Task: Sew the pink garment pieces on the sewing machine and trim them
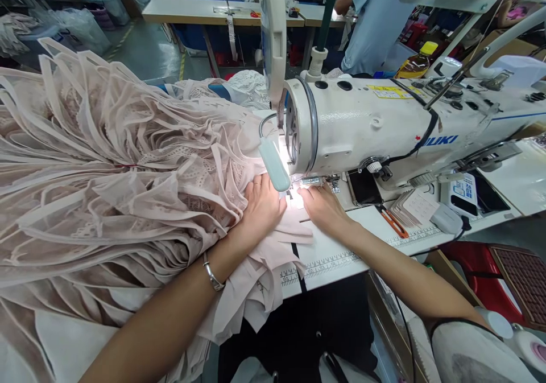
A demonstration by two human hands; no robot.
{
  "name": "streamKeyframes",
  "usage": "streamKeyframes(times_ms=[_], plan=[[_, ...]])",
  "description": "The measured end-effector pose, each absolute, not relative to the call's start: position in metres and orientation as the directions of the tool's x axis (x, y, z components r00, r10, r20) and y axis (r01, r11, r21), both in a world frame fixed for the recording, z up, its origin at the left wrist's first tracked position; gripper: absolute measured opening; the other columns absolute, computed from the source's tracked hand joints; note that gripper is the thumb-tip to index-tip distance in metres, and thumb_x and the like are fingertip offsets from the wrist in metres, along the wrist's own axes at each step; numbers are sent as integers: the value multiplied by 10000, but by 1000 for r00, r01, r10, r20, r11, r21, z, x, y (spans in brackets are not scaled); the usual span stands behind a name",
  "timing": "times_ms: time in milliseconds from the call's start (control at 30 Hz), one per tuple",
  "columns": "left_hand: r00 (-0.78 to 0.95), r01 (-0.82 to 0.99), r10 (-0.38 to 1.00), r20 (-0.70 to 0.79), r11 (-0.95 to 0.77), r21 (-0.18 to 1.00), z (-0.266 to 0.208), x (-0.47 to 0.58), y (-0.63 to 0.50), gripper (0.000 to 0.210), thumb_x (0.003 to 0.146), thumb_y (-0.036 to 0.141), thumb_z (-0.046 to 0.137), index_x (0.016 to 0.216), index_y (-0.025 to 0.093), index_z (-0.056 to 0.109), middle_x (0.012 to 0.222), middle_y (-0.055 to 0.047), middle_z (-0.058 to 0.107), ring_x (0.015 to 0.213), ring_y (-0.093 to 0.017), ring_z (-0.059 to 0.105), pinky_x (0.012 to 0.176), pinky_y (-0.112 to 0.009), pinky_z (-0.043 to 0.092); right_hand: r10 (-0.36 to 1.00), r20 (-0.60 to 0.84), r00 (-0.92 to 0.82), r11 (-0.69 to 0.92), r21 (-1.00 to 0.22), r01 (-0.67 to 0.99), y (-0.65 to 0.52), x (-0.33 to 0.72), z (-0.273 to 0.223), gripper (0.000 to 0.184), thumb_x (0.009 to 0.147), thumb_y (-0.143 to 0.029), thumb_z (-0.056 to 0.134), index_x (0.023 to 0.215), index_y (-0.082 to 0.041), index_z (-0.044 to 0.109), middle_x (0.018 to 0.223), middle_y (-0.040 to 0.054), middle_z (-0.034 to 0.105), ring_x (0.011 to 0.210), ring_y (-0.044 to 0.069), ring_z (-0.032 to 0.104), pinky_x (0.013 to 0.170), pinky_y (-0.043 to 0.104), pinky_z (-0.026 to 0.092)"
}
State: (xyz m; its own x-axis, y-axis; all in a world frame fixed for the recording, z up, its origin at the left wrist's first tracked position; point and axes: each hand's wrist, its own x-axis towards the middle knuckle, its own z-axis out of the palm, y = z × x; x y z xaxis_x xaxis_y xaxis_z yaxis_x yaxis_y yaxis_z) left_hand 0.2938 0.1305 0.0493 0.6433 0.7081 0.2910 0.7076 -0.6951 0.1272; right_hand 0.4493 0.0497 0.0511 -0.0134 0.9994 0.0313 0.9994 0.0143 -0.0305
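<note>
Cloth (pixel 264 269), pale pink, lies under the machine (pixel 341 121) and spills over the table (pixel 326 247) edge, beside a big lace-trimmed pile (pixel 140 201) on the left. The left hand (pixel 263 204) rests palm down on the cloth; the right hand (pixel 322 208) has its fingertips at the cloth's other side, near the needle area. Whether either pinches a fold, I cannot tell. Blue lettering on the machine reads "JUKI", the first letter partly behind a black strap (pixel 431 122); the yellow label (pixel 390 91) is too small to read, as is the blue print on a white case (pixel 463 192). Behind the machine, a yellow-capped bottle (pixel 413 64) holds amber liquid.
</note>
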Motion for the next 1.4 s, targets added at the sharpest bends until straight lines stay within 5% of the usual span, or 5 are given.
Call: streamKeyframes(times_ms=[400,567,800,1200,1400], plan=[[977,157,136,161,-980,-121,58,265,95,282,952,55,399,1007,124,667,1055,-132,705,987,-258,653,842,-385,500,997,-26,73,-73,-16,997,56,453,60,400,1010,-203,348,1323,-165,595,1171,166,712,1098,315,628,974,454,431],[940,336,317,122,-924,-184,55,260,87,492,867,-28,423,1351,-13,509,1337,-274,584,1208,-347,585,862,-426,505,997,21,79,-80,56,995,23,463,77,348,1006,-255,406,1208,-106,647,1099,183,720,982,314,655,915,431,443],[919,391,375,120,-905,-167,74,270,109,305,877,-58,395,795,141,610,802,-101,622,798,-249,599,673,-344,430,821,417,391,-512,230,828,-74,556,99,396,981,-412,460,978,-80,677,1045,289,646,1011,405,597,803,492,459],[950,300,279,141,-941,-157,66,256,116,528,834,-83,425,1292,133,571,1292,-169,638,1030,-290,624,725,-357,471,824,126,553,-566,134,813,-94,584,110,256,952,-326,526,957,-155,717,896,148,725,787,284,665,655,355,430],[953,261,241,182,-961,-90,60,263,118,424,924,-13,366,1191,138,658,1148,-175,698,1039,-313,658,827,-449,522,627,544,557,-646,-37,763,-88,547,115,426,1001,-425,413,952,-182,760,839,143,696,866,309,642,798,434,466]])
